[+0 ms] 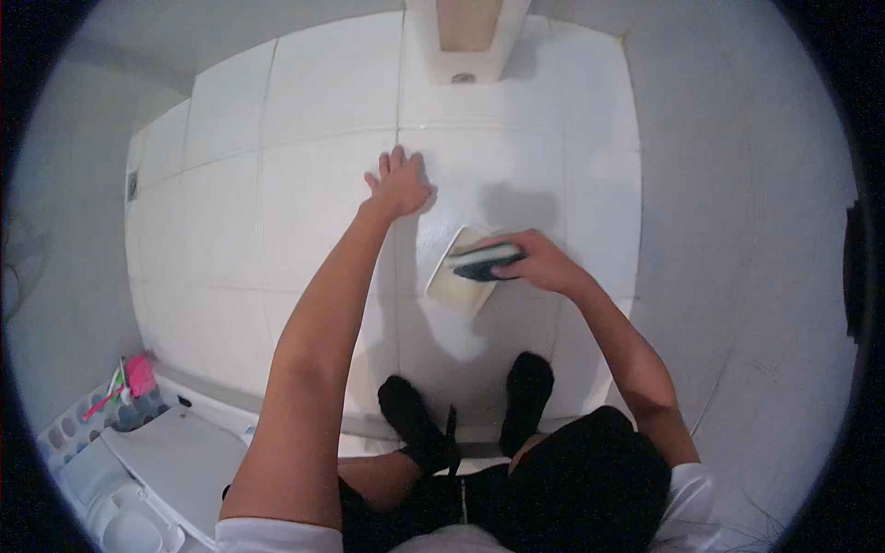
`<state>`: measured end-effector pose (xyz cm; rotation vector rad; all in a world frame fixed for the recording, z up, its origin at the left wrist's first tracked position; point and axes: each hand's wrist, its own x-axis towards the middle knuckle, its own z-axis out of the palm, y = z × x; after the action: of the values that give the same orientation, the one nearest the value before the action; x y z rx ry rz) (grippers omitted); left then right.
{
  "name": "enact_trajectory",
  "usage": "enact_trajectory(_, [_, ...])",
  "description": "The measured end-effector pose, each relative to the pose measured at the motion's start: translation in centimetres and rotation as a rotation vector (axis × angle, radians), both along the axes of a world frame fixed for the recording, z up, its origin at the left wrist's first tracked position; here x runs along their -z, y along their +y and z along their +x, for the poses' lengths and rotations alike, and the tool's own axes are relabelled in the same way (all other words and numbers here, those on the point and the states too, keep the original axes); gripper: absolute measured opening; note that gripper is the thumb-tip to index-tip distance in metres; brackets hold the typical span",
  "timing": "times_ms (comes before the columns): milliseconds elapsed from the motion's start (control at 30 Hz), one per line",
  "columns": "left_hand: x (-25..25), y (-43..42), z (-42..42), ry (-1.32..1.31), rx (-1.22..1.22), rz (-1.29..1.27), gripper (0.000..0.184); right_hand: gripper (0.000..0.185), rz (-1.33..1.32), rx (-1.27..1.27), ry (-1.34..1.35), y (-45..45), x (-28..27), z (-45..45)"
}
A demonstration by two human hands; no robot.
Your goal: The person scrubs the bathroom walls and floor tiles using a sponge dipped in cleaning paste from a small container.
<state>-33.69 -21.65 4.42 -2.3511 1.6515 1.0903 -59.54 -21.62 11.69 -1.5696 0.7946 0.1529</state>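
My right hand (535, 262) grips a dark and white brush (487, 261), holding it over a shallow cream tray (459, 291). The tray lies tilted at an angle on the white tiled floor (323, 221), partly covered by the brush. Up and to the left of the tray, my left hand (399, 186) is on the floor tiles with its fingers spread and nothing in it.
A white pedestal (464, 69) stands at the top centre. Grey walls flank the floor. My feet in black socks (528, 392) are below the tray. At the lower left are a pink brush (140, 376) and a white toilet (134, 525).
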Motion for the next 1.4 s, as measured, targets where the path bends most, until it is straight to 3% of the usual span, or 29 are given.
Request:
enact_trajectory(67, [0.6, -0.6, -0.5, -0.007, -0.024, -0.025, 0.079, 0.036, 0.633, 0.561, -0.187, -2.6, -0.4, -2.6])
enact_trajectory(100, [0.7, -0.9, -0.9, -0.015, -0.044, -0.022, 0.084, 0.036, 0.582, 0.576, -0.176, -3.4, -1.6, -3.4])
enact_trajectory(167, [1.1, -1.6, -2.0, -0.053, -0.100, -0.016, 0.093, 0.049, 0.985, 0.709, -0.610, -5.1, -4.2, -5.8])
enact_trajectory(233, [1.8, -2.1, -2.5, -0.130, -0.123, -0.038, 0.096, 0.053, 0.897, 0.789, -0.676, -6.2, -7.6, -8.1])
enact_trajectory(300, [1.9, -2.3, -2.6, -0.231, -0.127, -0.112, 0.091, 0.046, 0.087, 0.919, -0.455, -7.1, -12.8, -9.4])
enact_trajectory(333, [1.5, -2.0, -2.6, -0.268, -0.129, -0.141, 0.089, 0.042, -0.480, 0.711, -0.237, -7.4, -16.1, -10.1])
enact_trajectory(367, [1.1, -1.8, -2.7, -0.328, -0.109, -0.152, 0.088, 0.042, -0.521, 0.719, -0.207, -7.7, -19.5, -10.8])
enact_trajectory(433, [0.6, -1.3, -2.7, -0.326, -0.100, -0.189, 0.085, 0.035, -1.528, 0.005, 0.566, -7.9, -24.4, -11.1])
enact_trajectory(467, [0.7, -1.2, -2.4, -0.352, -0.116, -0.232, 0.083, 0.035, -1.534, 0.004, 0.595, -7.8, -24.5, -11.1])
enact_trajectory(533, [1.4, -1.8, -3.5, -0.370, -0.118, -0.269, 0.081, 0.028, -1.641, -0.156, 0.912, -8.4, -22.4, -13.4])
enact_trajectory(767, [3.3, -1.5, -3.2, -0.431, -0.111, -0.458, 0.078, 0.021, -1.965, -0.275, 1.074, -25.6, -19.3, -11.0])
enact_trajectory(800, [2.9, -1.6, -3.1, -0.426, -0.121, -0.449, 0.079, 0.021, -1.950, -0.268, 1.086, -24.7, -17.9, -11.3])
enact_trajectory(867, [3.1, -1.7, -2.8, -0.407, -0.120, -0.472, 0.079, 0.023, -1.831, -0.555, 1.227, -21.9, -13.9, -12.2])
enact_trajectory(900, [3.2, -1.5, -2.6, -0.392, -0.129, -0.493, 0.079, 0.023, -1.825, -0.564, 1.232, -20.4, -13.5, -12.9])
enact_trajectory(967, [2.9, -1.7, -2.4, -0.386, -0.132, -0.532, 0.079, 0.030, -1.395, -0.651, 1.158, -18.9, -14.4, -15.2])
enact_trajectory(1033, [3.0, -1.4, -2.6, -0.373, -0.126, -0.561, 0.079, 0.039, -1.729, -0.445, 1.280, -23.5, -20.6, -13.5])
enact_trajectory(1067, [3.2, -1.7, -2.6, -0.374, -0.140, -0.530, 0.080, 0.039, -1.730, -0.445, 1.284, -24.8, -22.9, -11.8])
enact_trajectory(1133, [3.4, -2.1, -2.5, -0.374, -0.149, -0.496, 0.081, 0.046, -2.046, -0.270, 1.320, -26.2, -25.7, -9.7])
enact_trajectory(1200, [3.5, -2.0, -2.5, -0.384, -0.144, -0.526, 0.083, 0.045, -1.916, -0.391, 1.415, -22.7, -19.9, -12.5])
enact_trajectory(1267, [2.8, -2.1, -2.5, -0.382, -0.145, -0.500, 0.082, 0.041, -1.506, -0.855, 1.265, -15.5, -17.4, -14.8])
enact_trajectory(1333, [2.6, -2.5, -2.8, -0.374, -0.155, -0.482, 0.081, 0.037, -1.434, -0.526, 1.213, -10.8, -21.3, -14.1])
enact_trajectory(1400, [2.7, -2.5, -2.7, -0.366, -0.163, -0.427, 0.080, 0.038, -1.350, -0.523, 1.249, -7.5, -25.7, -12.9])
